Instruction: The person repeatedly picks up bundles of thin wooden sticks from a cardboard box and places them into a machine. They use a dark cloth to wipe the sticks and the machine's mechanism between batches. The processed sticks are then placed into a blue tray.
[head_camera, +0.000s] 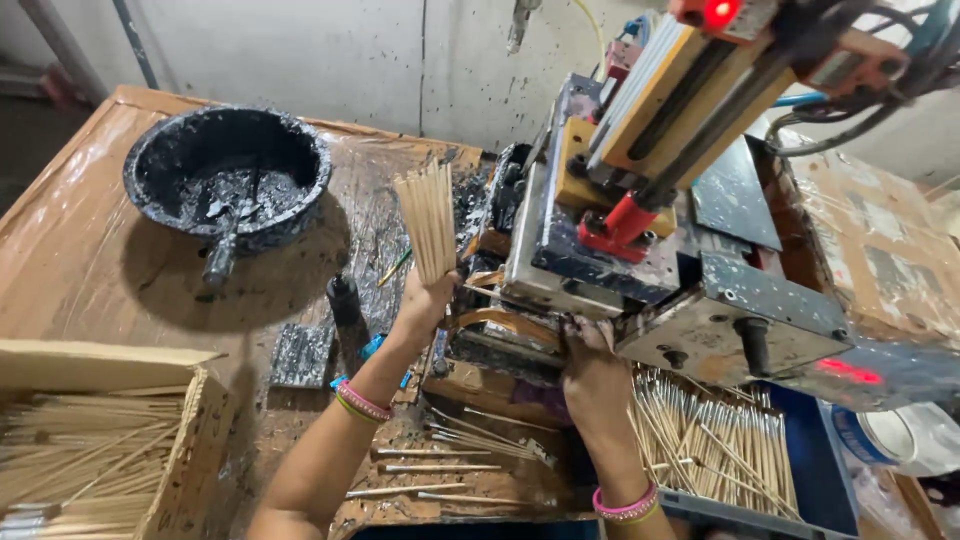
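Observation:
My left hand (422, 305) is raised and grips a fanned bundle of thin pale wooden sticks (428, 220), held upright beside the left face of a paint-spattered metal machine (640, 230). My right hand (590, 365) reaches under the machine's front edge, fingers tucked against the metal; what it holds, if anything, is hidden. Below the right hand a blue tray (800, 470) holds several sticks with tipped ends (715, 440). A few loose sticks (450, 465) lie on the stained table between my forearms.
A black bowl (228, 175) with dark paste and a tool in it sits at the far left. A cardboard box of plain sticks (95, 450) stands at the near left. A dark cylinder (347, 305) stands by my left wrist. Cardboard sheets (880, 250) lie to the right.

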